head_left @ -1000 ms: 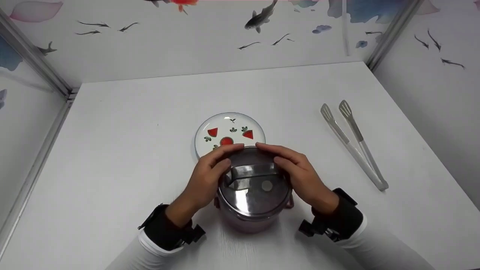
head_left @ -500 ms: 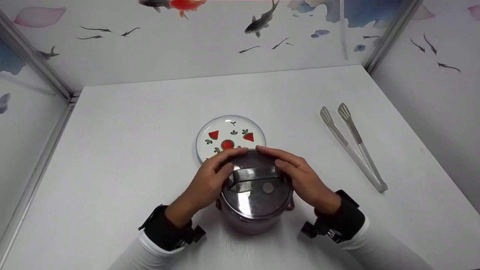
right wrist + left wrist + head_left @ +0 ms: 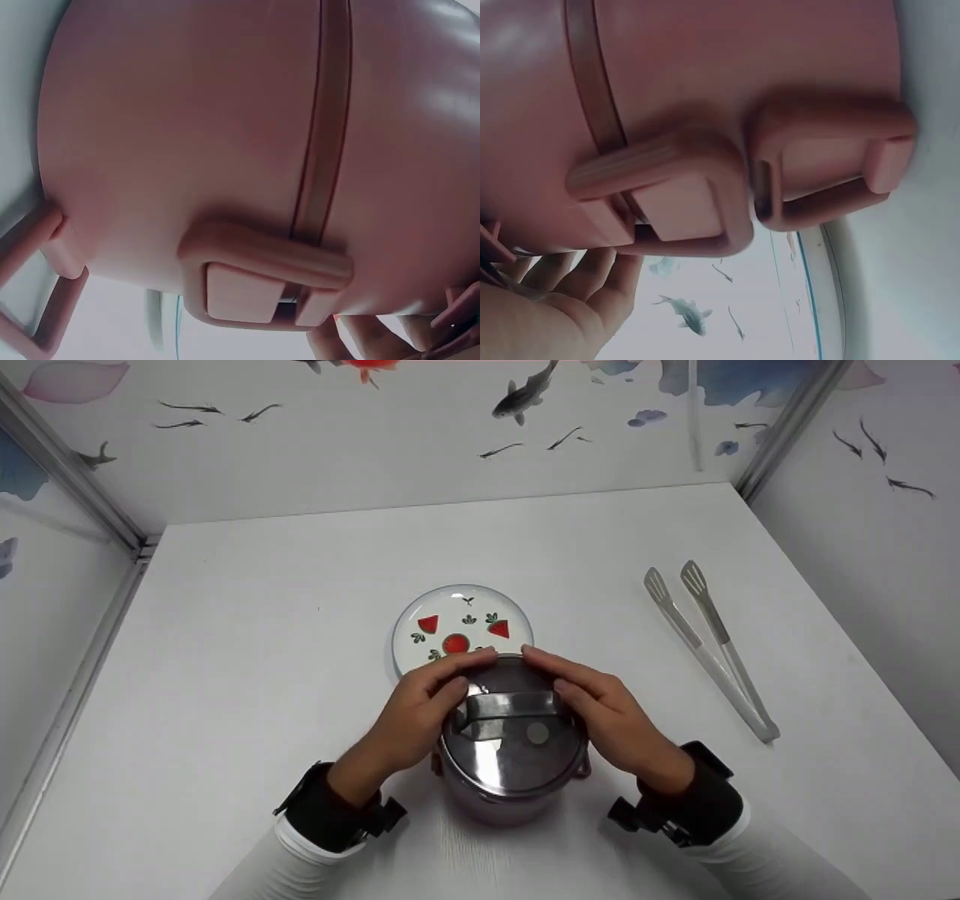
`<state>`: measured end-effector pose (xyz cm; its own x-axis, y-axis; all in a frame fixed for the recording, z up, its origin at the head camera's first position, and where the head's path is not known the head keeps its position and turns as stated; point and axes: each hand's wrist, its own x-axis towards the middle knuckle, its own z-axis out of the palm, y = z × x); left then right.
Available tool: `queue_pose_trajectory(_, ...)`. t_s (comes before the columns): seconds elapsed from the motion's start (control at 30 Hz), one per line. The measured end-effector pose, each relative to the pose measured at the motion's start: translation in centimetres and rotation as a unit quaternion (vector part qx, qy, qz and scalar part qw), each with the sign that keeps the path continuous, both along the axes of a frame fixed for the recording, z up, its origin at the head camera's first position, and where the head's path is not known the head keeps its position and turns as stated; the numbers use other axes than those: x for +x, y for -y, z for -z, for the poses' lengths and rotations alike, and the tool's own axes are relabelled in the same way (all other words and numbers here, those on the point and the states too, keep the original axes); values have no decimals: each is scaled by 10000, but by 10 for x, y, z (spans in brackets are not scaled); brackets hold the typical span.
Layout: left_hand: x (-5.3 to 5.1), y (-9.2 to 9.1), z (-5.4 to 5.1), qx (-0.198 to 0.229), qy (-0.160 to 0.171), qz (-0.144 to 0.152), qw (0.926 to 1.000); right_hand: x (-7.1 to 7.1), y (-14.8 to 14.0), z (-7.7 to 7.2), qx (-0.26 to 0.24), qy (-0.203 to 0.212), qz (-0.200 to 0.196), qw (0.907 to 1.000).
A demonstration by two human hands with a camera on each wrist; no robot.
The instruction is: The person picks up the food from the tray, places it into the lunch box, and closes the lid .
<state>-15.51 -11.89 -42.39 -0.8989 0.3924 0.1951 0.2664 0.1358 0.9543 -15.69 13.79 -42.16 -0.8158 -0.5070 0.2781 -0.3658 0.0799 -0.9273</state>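
Note:
A round, dusty-pink stacked food container (image 3: pixel 499 811) stands upright near me, topped by a dark glossy lid (image 3: pixel 517 765) with a strap handle across it. My left hand (image 3: pixel 411 716) holds its left side, thumb at the lid's edge and fingers round the far rim. Mirroring it, my right hand (image 3: pixel 613 716) holds the right side. In the left wrist view the container wall (image 3: pixel 742 45) carries two loop-shaped side pieces, with my fingers (image 3: pixel 619 281) behind it. The right wrist view shows the wall (image 3: pixel 187 150), its seam band, and a few fingers (image 3: pixel 379 337) at the lower right.
Just behind the container lies a white plate (image 3: pixel 442 604) with watermelon pictures, its near part hidden. Metal tongs (image 3: pixel 721 679) lie spread on the right of the white table (image 3: pixel 247 660). White panels (image 3: pixel 360 465) with painted fish stand behind and at the sides.
My right wrist has shifted slightly to the right. Both hands stay on the container, and the head view has bobbed a little; the plate and tongs lie as before.

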Motion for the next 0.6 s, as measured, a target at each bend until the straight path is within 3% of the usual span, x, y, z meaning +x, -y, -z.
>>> queue_pose_trajectory(0.1,-1,-1,2,130,14,-44,9999,2,1,1,-108,-53,84,9999)
queue_pose_trajectory(0.33,0,-5,4,715,54,-27,9974,6,7,4,-485,320,459,9973)
queue_pose_trajectory(0.6,1,-7,11,1328,292,-13,9907,8,15,11,-1107,486,449,9917)
